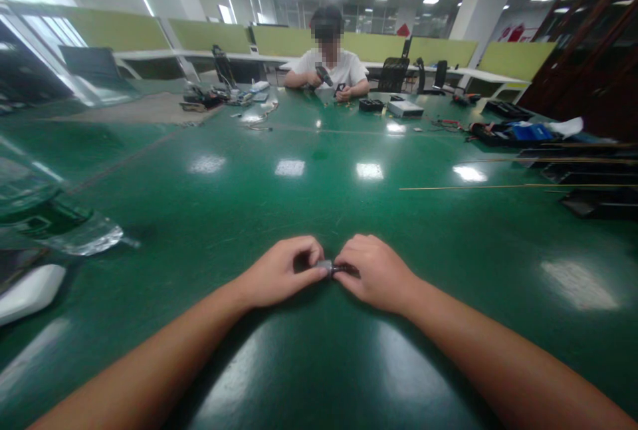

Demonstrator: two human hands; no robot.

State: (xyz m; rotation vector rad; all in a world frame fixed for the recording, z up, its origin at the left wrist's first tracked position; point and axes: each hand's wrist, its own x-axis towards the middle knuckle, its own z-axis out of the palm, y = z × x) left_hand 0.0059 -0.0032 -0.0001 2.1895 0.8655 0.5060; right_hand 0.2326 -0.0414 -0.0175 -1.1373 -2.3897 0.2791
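Note:
Just above the green tabletop, at the middle of the head view, my left hand (283,274) pinches a small grey metallic cylinder (326,266) between thumb and fingers. My right hand (375,272) is closed at its other side, with thumb and fingertips on a thin dark part (341,269) that lines up with the cylinder. The two hands almost meet, with the piece lying sideways between them. Fingers cover much of it, so its exact kind and whether the two parts are joined cannot be made out.
A clear plastic bottle (74,227) lies on the left, near a white object (32,292). Across the green table (319,204), a person (331,68) holds a dark drill-like tool (323,75). Thin rods (468,187) and dark trays (603,204) sit at right.

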